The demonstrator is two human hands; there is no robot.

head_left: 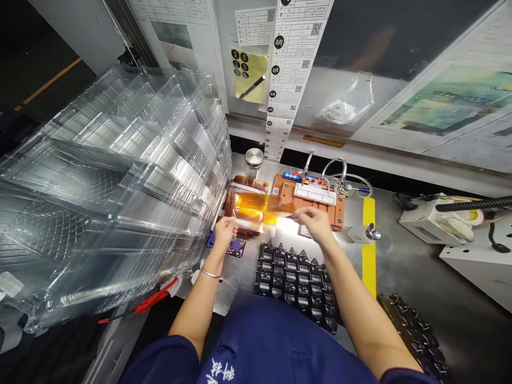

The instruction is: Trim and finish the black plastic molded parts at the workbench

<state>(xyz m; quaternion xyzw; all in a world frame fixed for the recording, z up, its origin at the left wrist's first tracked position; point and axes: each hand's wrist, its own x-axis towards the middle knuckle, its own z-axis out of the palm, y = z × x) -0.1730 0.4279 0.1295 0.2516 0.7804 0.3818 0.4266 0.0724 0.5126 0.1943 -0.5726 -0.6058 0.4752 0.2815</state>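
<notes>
My left hand (225,232) is closed in a pinch at the left edge of a shiny amber film stack or roll (248,204); a thin pale tip shows at its fingers, too small to name. My right hand (315,223) is pinched on a translucent amber film strip (279,209), which stretches left over the film stack and is blurred. Just behind the right hand sits an orange-brown fixture (286,193) with a white perforated block (316,194) on top. Rows of black plastic parts (296,277) lie in front of my body, between my forearms.
Stacked clear plastic trays (160,154) rise high on the left. A lidded glass jar (254,160) stands behind the film. A patterned phone (237,247) lies by my left hand. At right are yellow tape (368,256), a white machine (424,221) and more black parts (416,330).
</notes>
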